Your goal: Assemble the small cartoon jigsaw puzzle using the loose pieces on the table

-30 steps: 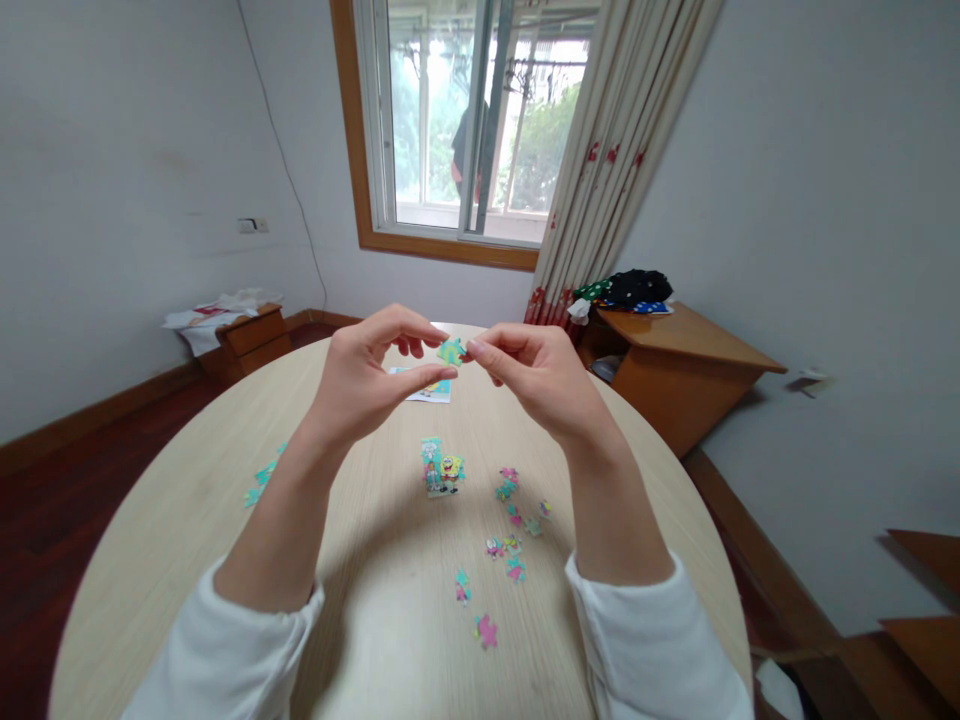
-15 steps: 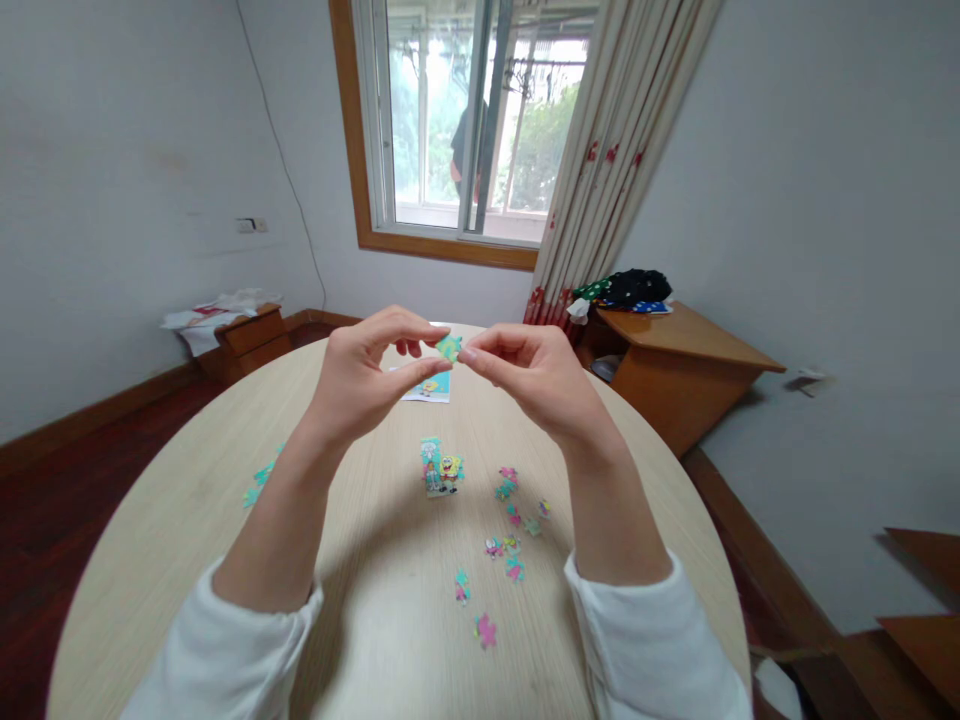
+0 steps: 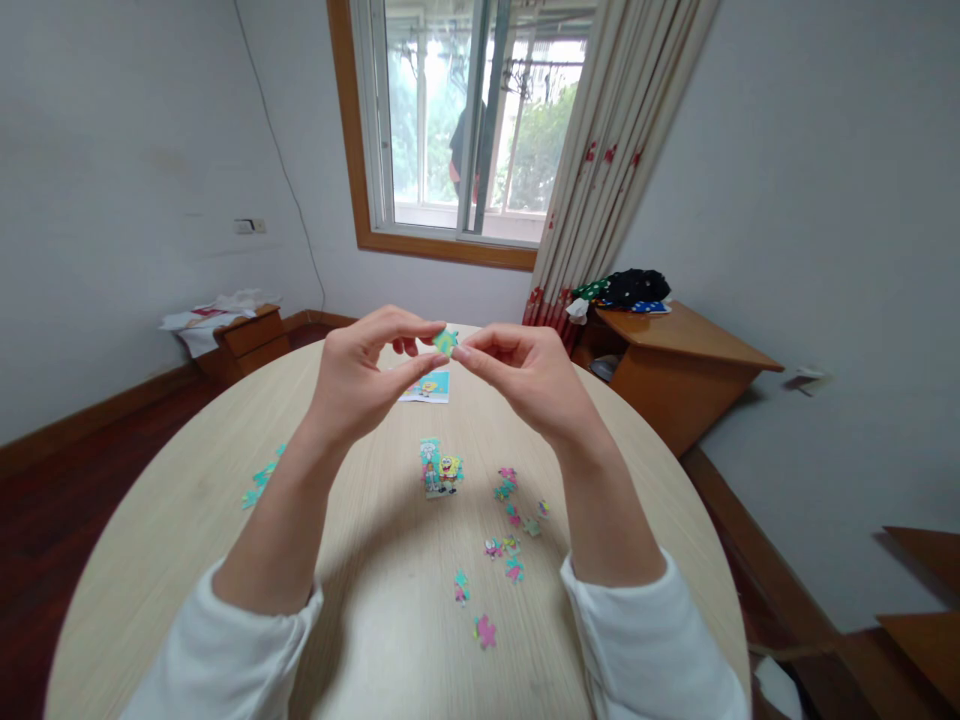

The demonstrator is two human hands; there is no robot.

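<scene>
A small green-and-yellow jigsaw piece [image 3: 445, 342] is raised above the far part of the round table [image 3: 390, 640]. My left hand [image 3: 367, 365] pinches it between thumb and fingertips from the left. From the right, my right hand [image 3: 521, 370] closes thumb and forefinger on its edge. Below, in the middle of the table, lies a partly joined puzzle [image 3: 441, 470] with cartoon figures. Behind the hands a printed picture card [image 3: 429, 387] lies flat, partly hidden by them.
Several loose pink and teal pieces [image 3: 513, 515] lie right of the joined puzzle, and a pink piece [image 3: 485, 631] sits nearer me. More teal pieces [image 3: 262, 478] rest beyond my left forearm. A wooden cabinet [image 3: 690, 345] with cloths stands at the right. A person [image 3: 459, 150] shows outside the window.
The held piece has turned slightly and shifted a little left, and my right hand has moved slightly left with it. The pieces on the table have stayed put.
</scene>
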